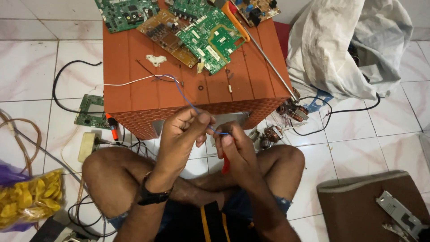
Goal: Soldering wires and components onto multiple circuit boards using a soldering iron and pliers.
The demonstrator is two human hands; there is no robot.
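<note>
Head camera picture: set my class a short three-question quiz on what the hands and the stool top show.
1. True or false: the left hand pinches a thin blue wire.
2. What colour is the tool handle under the right hand? A green, B red, C white.
3. Fill in: the circuit boards lie on top of an orange ____.

Key: 1 true. 2 B, the red handle shows below the palm. 3 stool, with a white wire also lying across it.
</note>
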